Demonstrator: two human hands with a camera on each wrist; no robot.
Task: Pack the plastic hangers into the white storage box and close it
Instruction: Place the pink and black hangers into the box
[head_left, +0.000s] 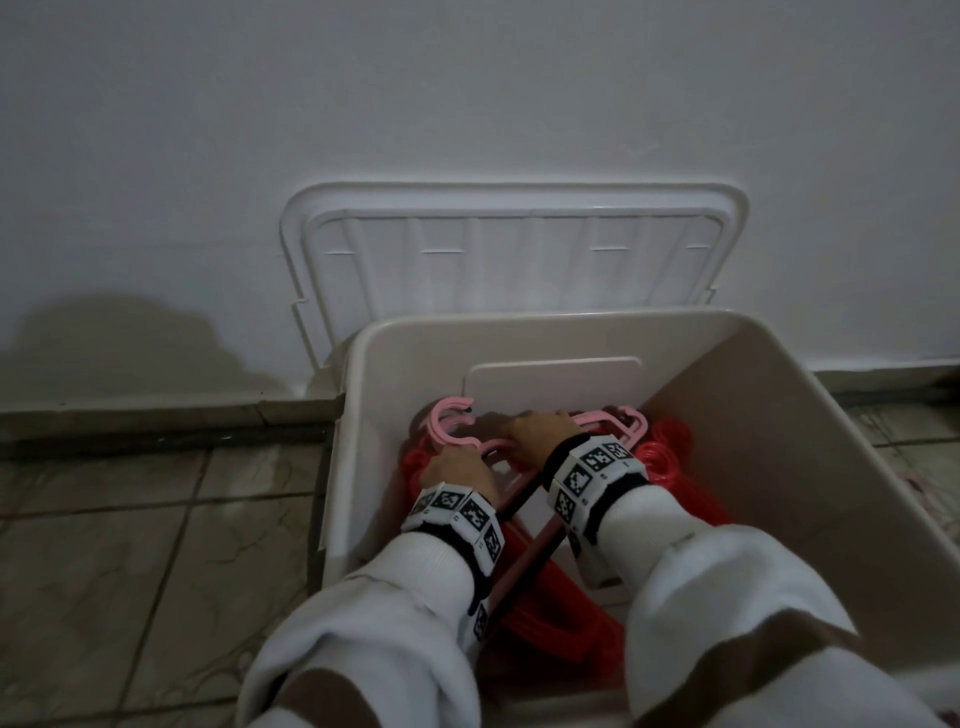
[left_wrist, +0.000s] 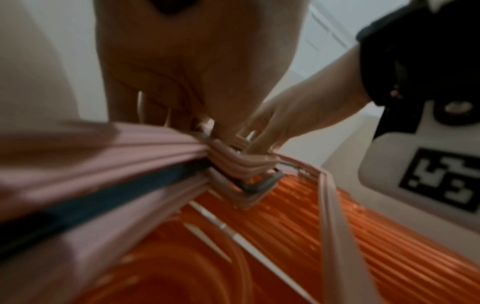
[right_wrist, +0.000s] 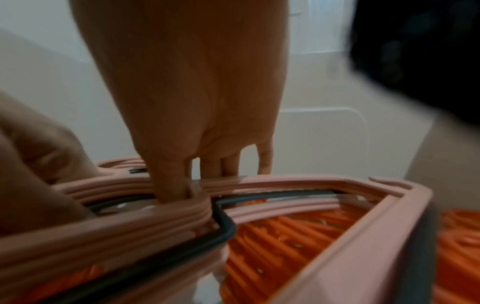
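Both of your hands are down inside the white storage box (head_left: 779, 415), which sits open on the tiled floor (head_left: 130, 519) against the wall (head_left: 467, 93). Its lid (head_left: 514, 249) stands upright behind the box, leaning on that wall.

Your left hand (head_left: 457, 467) grips the bundle of pink hangers (head_left: 452, 421) near the hooks; in the left wrist view your fingers (left_wrist: 233, 152) curl round the stacked pink bars where they bunch together. Your right hand (head_left: 543, 428) holds the same bundle further along its top edge, and the right wrist view shows your fingers (right_wrist: 176, 185) hooked down through the pink frames, closed on them. A dark hanger (right_wrist: 223, 228) is sandwiched in the pink stack, its bar running between the pink ones.

The pink bundle lies across a pile of red hangers (head_left: 660, 457) already in the box, which fills the bottom beneath and on both sides of your wrists. From the wrist cameras that pile looks orange and ribbed (left_wrist: 298, 205).

Your white sleeves (head_left: 415, 571) reach over the near rim, with marker bands (head_left: 592, 467) strapped at each wrist.
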